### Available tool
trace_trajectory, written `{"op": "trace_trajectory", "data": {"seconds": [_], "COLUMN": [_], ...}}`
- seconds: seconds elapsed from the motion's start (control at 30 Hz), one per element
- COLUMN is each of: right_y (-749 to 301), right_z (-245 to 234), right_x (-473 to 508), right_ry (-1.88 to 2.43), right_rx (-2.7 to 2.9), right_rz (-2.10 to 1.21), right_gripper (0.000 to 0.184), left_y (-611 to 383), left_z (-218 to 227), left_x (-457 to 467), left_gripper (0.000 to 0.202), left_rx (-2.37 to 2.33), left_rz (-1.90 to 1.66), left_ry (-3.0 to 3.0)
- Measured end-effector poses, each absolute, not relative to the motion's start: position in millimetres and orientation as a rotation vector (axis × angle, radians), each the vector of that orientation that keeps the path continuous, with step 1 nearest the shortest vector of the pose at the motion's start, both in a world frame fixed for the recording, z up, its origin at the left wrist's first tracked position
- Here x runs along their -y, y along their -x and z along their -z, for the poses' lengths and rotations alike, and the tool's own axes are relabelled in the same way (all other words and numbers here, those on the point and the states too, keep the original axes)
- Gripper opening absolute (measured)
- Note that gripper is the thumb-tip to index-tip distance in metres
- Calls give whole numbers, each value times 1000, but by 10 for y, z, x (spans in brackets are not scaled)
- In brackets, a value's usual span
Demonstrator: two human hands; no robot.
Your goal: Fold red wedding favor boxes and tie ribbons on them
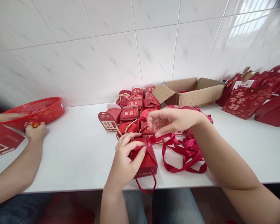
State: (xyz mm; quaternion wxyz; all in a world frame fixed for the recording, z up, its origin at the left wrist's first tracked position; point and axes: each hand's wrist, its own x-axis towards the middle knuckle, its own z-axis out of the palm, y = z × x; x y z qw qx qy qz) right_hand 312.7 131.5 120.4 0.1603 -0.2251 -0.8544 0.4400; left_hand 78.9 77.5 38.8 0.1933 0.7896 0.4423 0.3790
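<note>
My left hand (129, 155) grips a small red gift box (144, 158) near the table's front edge. Its fingers rest over the peaked top and the thumb presses on the flap. A dark red rope handle (151, 189) hangs from the box over the edge. Shiny crimson ribbon (189, 155) runs from the box's top to a loose looped heap on the right. Above the box is my right hand (169, 121), its fingers loosely curled and a gap showing between them and the thumb. The ribbon passes just under that thumb.
Several red gift boxes (130, 113) are grouped behind my hands. An open cardboard box (196, 93) stands by the tiled wall. Red gift bags (247, 99) line the right side. At left, another person's hand (36, 130) holds a small red packet beside a red plastic basket (51, 109).
</note>
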Motion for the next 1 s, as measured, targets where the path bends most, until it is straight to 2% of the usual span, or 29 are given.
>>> {"op": "trace_trajectory", "data": {"seconds": [0.33,0.5,0.63,1.0], "right_y": [-3098,-3071,-3026,-3003], "right_z": [-1218,-1230,-1192,-1236], "right_x": [-1290,-1261,-1255,-1191], "right_ry": [736,942,1099,1248], "right_rx": [2523,2623,2770,2634], "right_rz": [-1162,-1017,-895,-967], "right_gripper": [19,26,19,13], "left_y": [-782,-788,-804,-803], "left_z": [-396,-427,-457,-435], "left_x": [-744,-734,-712,-704], "left_gripper": [16,16,15,17], "left_rx": [-1250,-1268,-1276,-1282], "left_rz": [-992,-944,-877,-914], "left_ry": [-2212,-2205,-2231,-2209]}}
